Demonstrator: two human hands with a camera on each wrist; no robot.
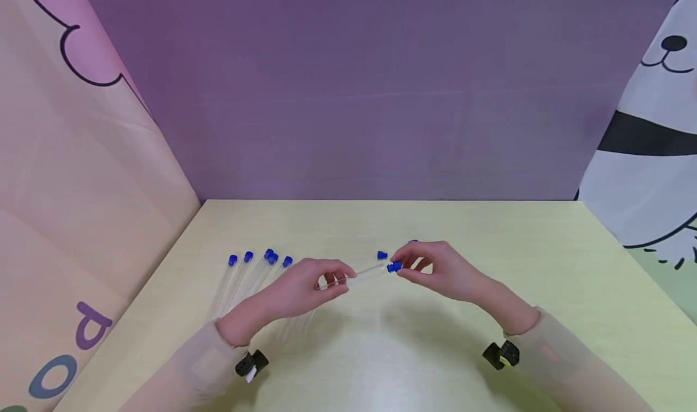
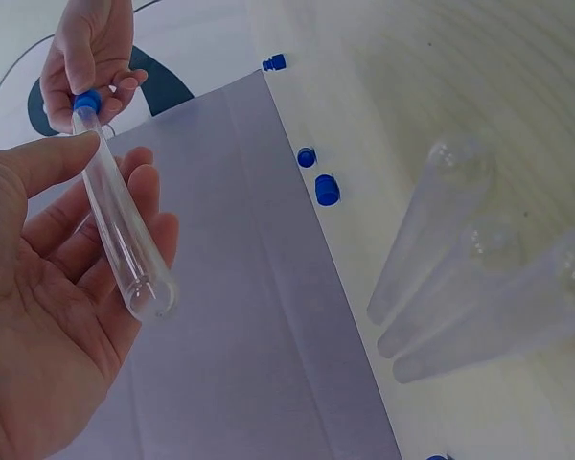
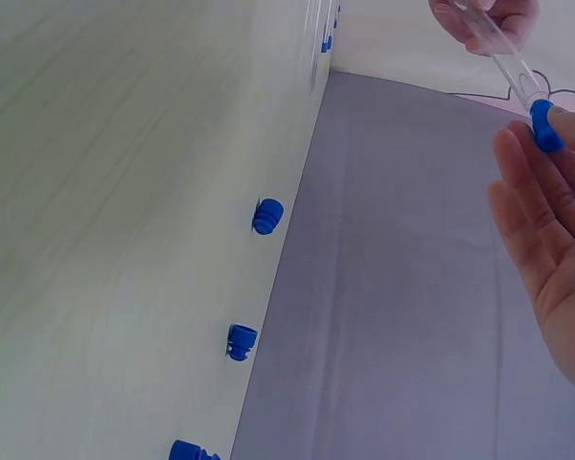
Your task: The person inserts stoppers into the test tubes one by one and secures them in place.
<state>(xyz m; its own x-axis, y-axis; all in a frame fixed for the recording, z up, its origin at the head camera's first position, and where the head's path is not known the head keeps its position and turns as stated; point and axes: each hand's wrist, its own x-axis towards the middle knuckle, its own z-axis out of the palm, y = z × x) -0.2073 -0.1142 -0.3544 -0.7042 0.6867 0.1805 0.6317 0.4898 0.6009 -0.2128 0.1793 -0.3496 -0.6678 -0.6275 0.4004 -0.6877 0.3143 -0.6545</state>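
Tubes point(image 1: 236, 284) left, perhaps three caps point(image 1: 382, 255) right

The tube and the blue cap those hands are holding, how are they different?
The tube is see-through, while the cap is blue. The tube is long and thin; the cap is short and stubby. The left hand holds the tube, while the right hand pinches the cap. Both are held up above the table.
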